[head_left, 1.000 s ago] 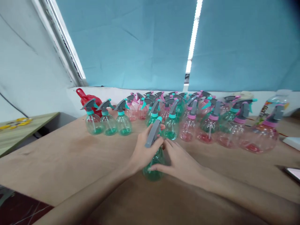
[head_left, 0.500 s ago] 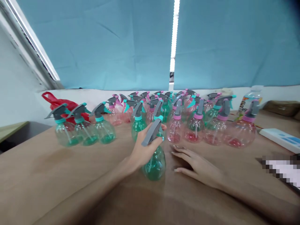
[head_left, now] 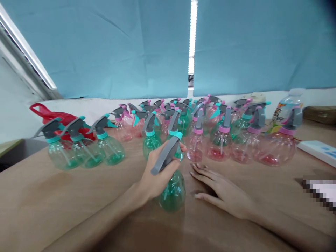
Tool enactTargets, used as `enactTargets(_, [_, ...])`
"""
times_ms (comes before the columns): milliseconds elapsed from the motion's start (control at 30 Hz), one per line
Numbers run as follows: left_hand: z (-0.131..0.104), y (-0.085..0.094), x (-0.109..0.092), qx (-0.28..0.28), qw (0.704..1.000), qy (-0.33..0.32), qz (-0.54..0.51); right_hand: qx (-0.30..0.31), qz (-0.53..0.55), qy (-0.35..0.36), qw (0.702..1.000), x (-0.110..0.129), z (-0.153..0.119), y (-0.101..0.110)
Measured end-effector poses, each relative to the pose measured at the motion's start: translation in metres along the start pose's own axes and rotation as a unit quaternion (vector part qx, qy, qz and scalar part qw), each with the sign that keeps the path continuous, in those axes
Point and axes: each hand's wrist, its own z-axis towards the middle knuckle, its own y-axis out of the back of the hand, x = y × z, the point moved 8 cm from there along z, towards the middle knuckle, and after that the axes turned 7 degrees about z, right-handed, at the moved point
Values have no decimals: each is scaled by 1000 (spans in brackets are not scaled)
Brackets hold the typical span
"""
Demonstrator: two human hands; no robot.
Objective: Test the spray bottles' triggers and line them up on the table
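Note:
My left hand is wrapped round the neck and trigger of a green spray bottle, whose grey spray head with a turquoise nozzle points away from me. Some green liquid appears in its round body; the collar is hidden by my fingers. To the right, my right hand lies flat on the brown table, fingers spread and holding nothing. Just beyond my fingertips stands a pink spray bottle with a little red liquid. Behind my left hand is another green spray bottle.
Three green spray bottles stand at the left, before a red plastic bag. Several pink ones line the right, with more behind. A drink bottle, a white box and a pixelated object are far right.
The view has shifted slightly, so the bottles look closer and more spread out. My left hand keeps its hold on the green spray bottle; my right hand stays on the table.

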Motion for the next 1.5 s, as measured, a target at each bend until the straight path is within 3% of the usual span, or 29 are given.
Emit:
enactTargets(233, [-1,5,-4,-9,999,6,30,2,0,2,1000,2,-1,1])
enactTargets(467, [-2,5,6,-13,1000,-10,-20,-6,9,1,1000,0,-1,1])
enactTargets(600, [-3,4,-1,-15,1000,-6,9,2,6,-8,1000,0,0,1])
enactTargets(833, [-9,0,3,-40,998,29,26,-12,8,-1,1000,1,0,2])
enactTargets(1133, [-6,2,-7,-51,998,13,31,-17,14,-2,1000,-1,-1,2])
enactTargets(1500, [-6,2,-4,-48,998,6,38,-12,11,-5,1000,0,-1,2])
